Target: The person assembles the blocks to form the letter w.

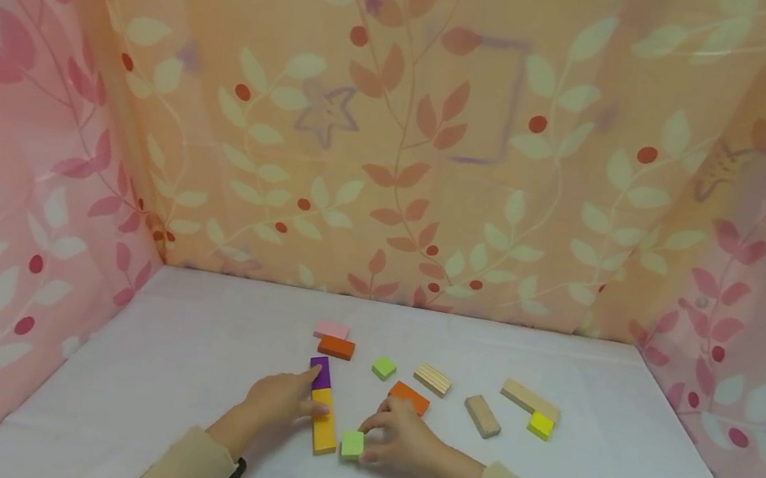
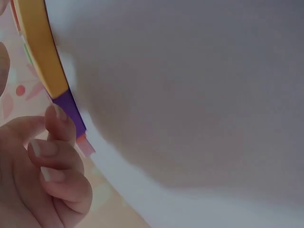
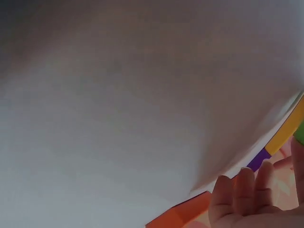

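A purple block (image 1: 321, 374) and a longer yellow block (image 1: 324, 432) lie end to end on the white table. My left hand (image 1: 280, 399) touches this row from the left, its index fingertip at the purple block and its thumb over the yellow one. In the left wrist view the other fingers (image 2: 61, 183) are bent beside the purple block. Just right of the yellow block's near end, my right hand (image 1: 403, 439) pinches a light green cube (image 1: 352, 445) between thumb and index finger. Beyond that hand lies an orange block (image 1: 410, 397), partly covered by its fingers.
A pink block (image 1: 332, 331) and a red-orange block (image 1: 337, 347) lie behind the purple one. Farther right are another green block (image 1: 384, 368), a ridged wooden block (image 1: 432, 379), plain wooden blocks (image 1: 482, 416) and a yellow cube (image 1: 540, 425). Patterned cloth (image 1: 398, 148) walls the table.
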The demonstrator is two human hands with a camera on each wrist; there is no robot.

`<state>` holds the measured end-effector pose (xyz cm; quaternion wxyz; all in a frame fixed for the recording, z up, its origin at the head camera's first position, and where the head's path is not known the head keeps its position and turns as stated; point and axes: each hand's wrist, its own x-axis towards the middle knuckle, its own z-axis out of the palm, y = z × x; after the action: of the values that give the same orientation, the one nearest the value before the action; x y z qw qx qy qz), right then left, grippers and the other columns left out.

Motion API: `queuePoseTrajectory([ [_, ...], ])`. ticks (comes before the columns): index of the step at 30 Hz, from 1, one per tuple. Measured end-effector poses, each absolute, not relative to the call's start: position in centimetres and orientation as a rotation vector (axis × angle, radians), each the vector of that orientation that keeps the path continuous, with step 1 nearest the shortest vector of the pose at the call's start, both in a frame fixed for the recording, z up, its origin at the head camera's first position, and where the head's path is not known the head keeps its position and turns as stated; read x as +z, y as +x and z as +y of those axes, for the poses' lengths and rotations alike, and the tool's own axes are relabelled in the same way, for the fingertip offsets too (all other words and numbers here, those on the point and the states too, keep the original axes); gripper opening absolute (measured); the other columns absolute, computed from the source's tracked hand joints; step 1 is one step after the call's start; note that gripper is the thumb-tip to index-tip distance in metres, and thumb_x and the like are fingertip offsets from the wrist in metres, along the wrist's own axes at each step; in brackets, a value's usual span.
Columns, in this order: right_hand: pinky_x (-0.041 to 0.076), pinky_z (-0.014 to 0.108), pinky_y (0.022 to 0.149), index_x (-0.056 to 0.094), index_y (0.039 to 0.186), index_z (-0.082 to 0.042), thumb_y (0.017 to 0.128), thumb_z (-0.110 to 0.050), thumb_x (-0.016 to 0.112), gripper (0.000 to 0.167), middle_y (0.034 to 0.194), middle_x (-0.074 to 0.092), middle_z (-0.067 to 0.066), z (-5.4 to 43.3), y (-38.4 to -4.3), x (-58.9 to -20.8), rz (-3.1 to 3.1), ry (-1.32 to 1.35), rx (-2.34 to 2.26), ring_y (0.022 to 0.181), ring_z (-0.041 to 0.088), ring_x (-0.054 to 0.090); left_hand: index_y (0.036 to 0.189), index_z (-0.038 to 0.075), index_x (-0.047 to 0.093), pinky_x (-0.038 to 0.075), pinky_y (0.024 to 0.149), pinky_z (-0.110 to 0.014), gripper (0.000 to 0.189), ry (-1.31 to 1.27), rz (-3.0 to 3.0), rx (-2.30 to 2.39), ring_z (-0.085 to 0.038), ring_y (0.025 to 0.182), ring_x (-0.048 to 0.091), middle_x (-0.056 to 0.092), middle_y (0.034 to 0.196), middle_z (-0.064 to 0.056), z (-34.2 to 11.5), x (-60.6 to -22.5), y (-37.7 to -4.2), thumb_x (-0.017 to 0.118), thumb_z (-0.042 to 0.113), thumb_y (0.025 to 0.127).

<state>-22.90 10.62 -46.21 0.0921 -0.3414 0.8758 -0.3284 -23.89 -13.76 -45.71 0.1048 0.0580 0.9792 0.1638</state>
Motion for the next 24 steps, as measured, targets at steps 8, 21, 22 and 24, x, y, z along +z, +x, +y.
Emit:
queuePoseTrajectory([
  [8, 0.036, 0.025, 0.075, 0.070, 0.092, -0.020, 0.072, -0.030, 0.085, 0.027, 0.089, 0.047, -0.008, 10.1, -22.2, -45.8, 2.606, -0.935, -0.757, 0.087, 0.009, 0.038, 0.143, 0.005, 0.048, 0.044, 0.095, -0.053, 0.080, 0.156, 2.904, 0.449, -0.039, 0.117, 0.056, 0.061, 0.126, -0.021, -12.8, -45.4, -23.7, 0.072, 0.051, 0.082],
  [21, 0.034, 0.030, 0.073, 0.072, 0.093, -0.025, 0.072, -0.036, 0.085, 0.026, 0.091, 0.048, -0.007, 9.3, -21.5, -45.4, 2.634, -0.921, -0.660, 0.089, 0.012, 0.038, 0.140, 0.005, 0.052, 0.045, 0.094, -0.052, 0.078, 0.153, 2.911, 0.442, -0.038, 0.114, 0.057, 0.062, 0.124, -0.020, -12.3, -45.4, -23.3, 0.075, 0.049, 0.080],
  [22, 0.034, 0.031, 0.073, 0.072, 0.093, -0.025, 0.072, -0.036, 0.085, 0.026, 0.091, 0.049, -0.006, 9.3, -21.5, -45.3, 2.629, -0.919, -0.662, 0.089, 0.012, 0.038, 0.140, 0.005, 0.052, 0.045, 0.095, -0.052, 0.078, 0.154, 2.909, 0.443, -0.038, 0.115, 0.057, 0.062, 0.125, -0.020, -12.3, -45.3, -23.3, 0.075, 0.049, 0.080],
  [24, 0.034, 0.030, 0.073, 0.073, 0.093, -0.025, 0.073, -0.036, 0.085, 0.026, 0.091, 0.049, -0.006, 9.2, -21.4, -45.2, 2.621, -0.920, -0.662, 0.088, 0.011, 0.038, 0.140, 0.005, 0.052, 0.046, 0.095, -0.052, 0.078, 0.155, 2.910, 0.438, -0.038, 0.114, 0.057, 0.062, 0.125, -0.020, -12.2, -45.3, -23.2, 0.075, 0.049, 0.079],
])
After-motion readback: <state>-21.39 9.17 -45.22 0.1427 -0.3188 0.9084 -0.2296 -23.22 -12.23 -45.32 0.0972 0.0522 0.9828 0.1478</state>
